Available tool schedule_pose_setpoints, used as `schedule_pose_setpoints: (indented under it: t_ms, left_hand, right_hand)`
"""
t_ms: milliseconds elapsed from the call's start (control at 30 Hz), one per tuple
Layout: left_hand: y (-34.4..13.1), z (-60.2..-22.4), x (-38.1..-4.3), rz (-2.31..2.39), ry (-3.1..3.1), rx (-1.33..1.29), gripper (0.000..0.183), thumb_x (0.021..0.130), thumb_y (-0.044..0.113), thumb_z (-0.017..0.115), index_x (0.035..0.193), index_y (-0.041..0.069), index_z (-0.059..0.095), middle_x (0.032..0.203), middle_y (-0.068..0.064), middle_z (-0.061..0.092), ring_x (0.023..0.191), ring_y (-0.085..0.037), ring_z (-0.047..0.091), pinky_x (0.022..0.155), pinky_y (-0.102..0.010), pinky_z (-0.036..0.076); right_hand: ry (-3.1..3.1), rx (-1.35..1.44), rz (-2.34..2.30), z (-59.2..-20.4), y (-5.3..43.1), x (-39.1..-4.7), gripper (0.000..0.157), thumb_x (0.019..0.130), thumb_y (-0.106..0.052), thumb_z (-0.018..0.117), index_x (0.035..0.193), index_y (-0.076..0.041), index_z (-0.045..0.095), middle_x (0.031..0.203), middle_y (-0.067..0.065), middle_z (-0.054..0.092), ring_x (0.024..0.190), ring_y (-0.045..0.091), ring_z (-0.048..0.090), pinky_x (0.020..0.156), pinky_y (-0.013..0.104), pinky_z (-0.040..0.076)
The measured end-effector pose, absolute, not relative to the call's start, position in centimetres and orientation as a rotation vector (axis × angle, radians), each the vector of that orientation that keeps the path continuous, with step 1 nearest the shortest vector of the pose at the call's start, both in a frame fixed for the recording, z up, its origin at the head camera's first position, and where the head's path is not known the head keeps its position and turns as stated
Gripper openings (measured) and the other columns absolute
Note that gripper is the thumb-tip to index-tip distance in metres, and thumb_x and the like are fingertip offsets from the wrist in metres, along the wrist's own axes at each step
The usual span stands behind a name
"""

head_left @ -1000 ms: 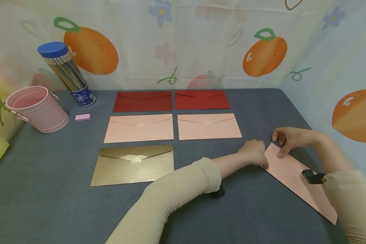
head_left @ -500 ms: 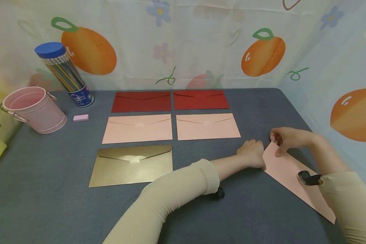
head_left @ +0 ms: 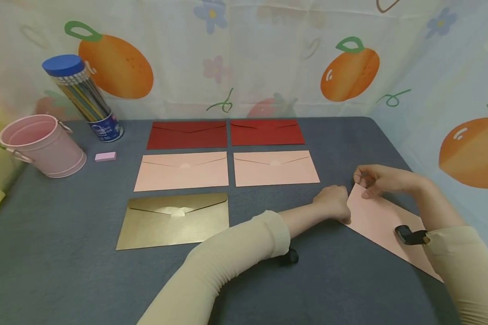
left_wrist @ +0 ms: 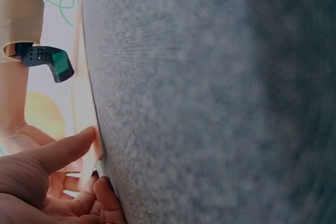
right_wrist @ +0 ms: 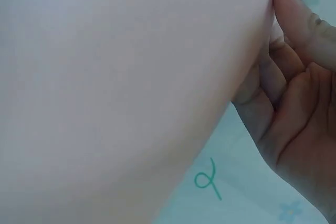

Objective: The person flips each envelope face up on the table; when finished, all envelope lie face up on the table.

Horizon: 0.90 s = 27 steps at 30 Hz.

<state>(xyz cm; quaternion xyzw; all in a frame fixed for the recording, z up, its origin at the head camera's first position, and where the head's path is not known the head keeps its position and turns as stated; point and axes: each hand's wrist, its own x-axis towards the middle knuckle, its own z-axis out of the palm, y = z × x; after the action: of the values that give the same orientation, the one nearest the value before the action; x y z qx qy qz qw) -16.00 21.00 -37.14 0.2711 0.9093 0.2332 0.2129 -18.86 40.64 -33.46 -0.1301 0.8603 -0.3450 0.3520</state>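
Toward the right side of the table, both hands hold a pale pink envelope (head_left: 384,221) lying at a slant, its plain side up. My left hand (head_left: 331,203) pinches its left short end; in the left wrist view the thumb (left_wrist: 73,150) lies over the envelope edge, with fingertips low against the tabletop. With thumb and fingers, my right hand (head_left: 384,179) pinches the upper corner. The right wrist view has the envelope's pale face (right_wrist: 115,77) filling most of it, the right thumb (right_wrist: 294,14) at its edge. The right forearm covers the envelope's near right end.
Two red envelopes (head_left: 187,140), two pink envelopes (head_left: 183,178) and a gold envelope (head_left: 175,232) lie in rows on the grey table (head_left: 65,253). At the left are a pink bucket (head_left: 53,151), a tub of pencils (head_left: 83,97) and a small pink block (head_left: 105,156).
The held envelope has turned slightly, its near right corner swinging away from me. My right hand has moved a little left and farther back with the upper corner; the left keeps its grip.
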Motion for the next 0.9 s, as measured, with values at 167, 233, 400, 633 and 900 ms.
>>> schedule_pose_setpoints:
  t_ms: [167, 233, 400, 633, 900]
  left_hand:
    - [20.8, -37.2, -16.7, 0.772, 2.431, 0.692, 0.045, 0.077, 0.018, 0.077, 0.052, 0.018, 0.039, 0.053, 0.007, 0.032, 0.047, -0.007, 0.029, 0.041, -0.019, 0.026]
    - [20.4, -37.2, -16.9, 0.872, 2.404, 0.672, 0.051, 0.077, 0.015, 0.076, 0.049, 0.018, 0.034, 0.049, 0.007, 0.028, 0.043, -0.006, 0.023, 0.04, -0.018, 0.021]
    - [19.4, -36.9, -17.3, 1.135, 2.3, 0.632, 0.046, 0.077, 0.006, 0.074, 0.053, 0.017, 0.036, 0.048, 0.007, 0.037, 0.04, -0.003, 0.034, 0.04, -0.015, 0.026]
    - [17.1, -36.1, -18.1, 1.418, 2.055, 0.494, 0.032, 0.081, -0.005, 0.067, 0.069, 0.012, 0.044, 0.064, 0.002, 0.048, 0.051, -0.007, 0.054, 0.047, -0.015, 0.047]
    - [14.2, -35.2, -19.7, 1.499, 1.98, 0.45, 0.021, 0.084, -0.004, 0.068, 0.094, 0.007, 0.053, 0.082, -0.003, 0.055, 0.063, -0.012, 0.061, 0.059, -0.022, 0.057]
  right_hand:
    - [2.296, -0.333, -0.884, -32.7, 39.8, -19.0, 0.035, 0.09, -0.009, 0.068, 0.111, 0.002, 0.042, 0.087, 0.005, 0.049, 0.073, 0.012, 0.051, 0.067, 0.029, 0.049]
    - [2.327, -0.339, -0.884, -32.4, 39.5, -19.0, 0.034, 0.09, -0.01, 0.068, 0.112, 0.001, 0.043, 0.09, 0.007, 0.05, 0.077, 0.013, 0.053, 0.069, 0.029, 0.05]
    - [2.403, -0.362, -0.903, -31.9, 38.9, -19.1, 0.034, 0.091, -0.012, 0.069, 0.114, -0.001, 0.046, 0.1, 0.01, 0.052, 0.087, 0.012, 0.055, 0.075, 0.029, 0.053]
    - [2.53, -0.417, -0.881, -31.5, 37.4, -19.4, 0.03, 0.092, -0.014, 0.069, 0.116, -0.004, 0.053, 0.104, 0.009, 0.058, 0.091, 0.009, 0.055, 0.076, 0.024, 0.049]
    - [2.682, -0.297, -0.894, -30.7, 36.3, -19.7, 0.033, 0.092, -0.026, 0.071, 0.119, -0.011, 0.06, 0.107, 0.003, 0.065, 0.093, 0.006, 0.06, 0.079, 0.019, 0.049]
